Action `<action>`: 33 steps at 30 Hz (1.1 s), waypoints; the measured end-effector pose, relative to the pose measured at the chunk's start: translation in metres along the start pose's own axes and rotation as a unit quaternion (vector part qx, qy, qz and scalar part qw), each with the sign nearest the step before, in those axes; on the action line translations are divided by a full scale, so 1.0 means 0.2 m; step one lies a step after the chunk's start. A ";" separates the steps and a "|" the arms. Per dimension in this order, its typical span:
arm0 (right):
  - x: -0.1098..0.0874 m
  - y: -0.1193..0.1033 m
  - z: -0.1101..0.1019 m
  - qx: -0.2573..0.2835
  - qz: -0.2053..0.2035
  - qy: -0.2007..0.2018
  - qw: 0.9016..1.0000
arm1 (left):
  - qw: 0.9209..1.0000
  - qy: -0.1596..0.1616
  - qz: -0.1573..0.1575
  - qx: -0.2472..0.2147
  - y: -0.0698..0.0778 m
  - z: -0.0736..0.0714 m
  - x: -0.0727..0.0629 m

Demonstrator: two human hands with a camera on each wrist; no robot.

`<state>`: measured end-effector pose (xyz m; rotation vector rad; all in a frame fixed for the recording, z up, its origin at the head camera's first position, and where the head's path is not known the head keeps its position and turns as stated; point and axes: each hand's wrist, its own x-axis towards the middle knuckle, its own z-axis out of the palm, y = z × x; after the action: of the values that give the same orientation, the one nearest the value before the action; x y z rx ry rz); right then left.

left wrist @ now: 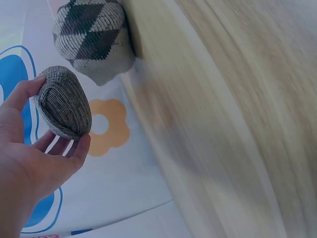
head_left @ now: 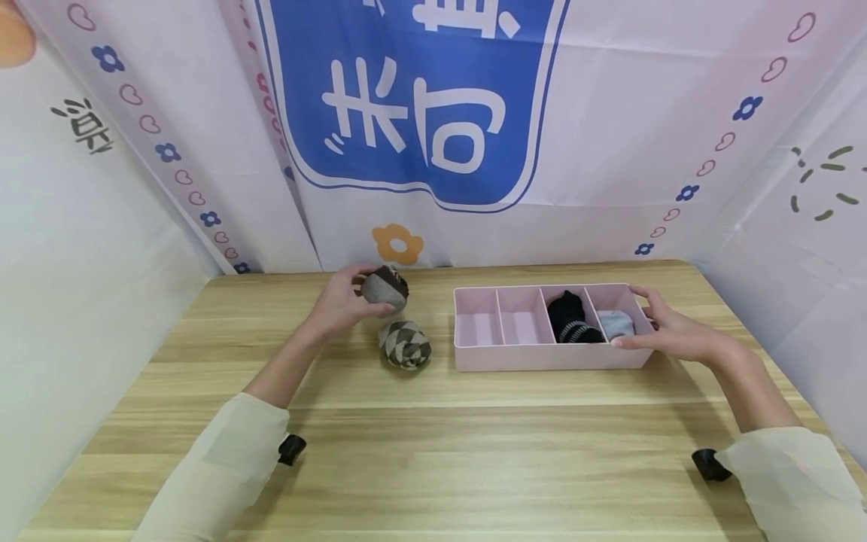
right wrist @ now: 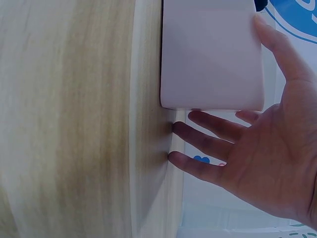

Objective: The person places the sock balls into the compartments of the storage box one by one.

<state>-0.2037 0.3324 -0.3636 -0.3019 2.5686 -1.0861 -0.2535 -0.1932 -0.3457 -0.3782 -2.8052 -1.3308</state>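
Observation:
My left hand [head_left: 344,302] holds a rolled-up sock [head_left: 386,290], grey with a dark brown part, between thumb and fingers. In the left wrist view its ribbed grey side shows. Close by on the table lies another rolled sock [head_left: 405,345] in a brown and beige diamond pattern. My right hand [head_left: 677,329] grips the right end of a pink divided box [head_left: 542,357], thumb on the front rim and a finger at the back corner. Its other fingers [right wrist: 200,168] spread beside the end wall. Black socks with a striped band [head_left: 574,319] and a light grey-blue sock [head_left: 616,324] fill the two right compartments.
The box's two left compartments [head_left: 520,325] show bare pink floors. Beneath everything is a wood-grain table [head_left: 433,459], and a printed white cloth [head_left: 596,150] hangs behind its back edge. Black wrist devices [head_left: 291,449] sit by both sleeves.

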 end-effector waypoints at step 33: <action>0.00 0.01 0.00 0.001 -0.007 0.001 1.000 | 0.996 -0.029 0.054 -0.061 0.28 0.17 0.03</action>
<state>-0.2035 0.3342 -0.3645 -0.3182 2.5702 -1.0955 -0.2438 -0.1312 -0.3248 -0.5712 -2.7117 -1.4945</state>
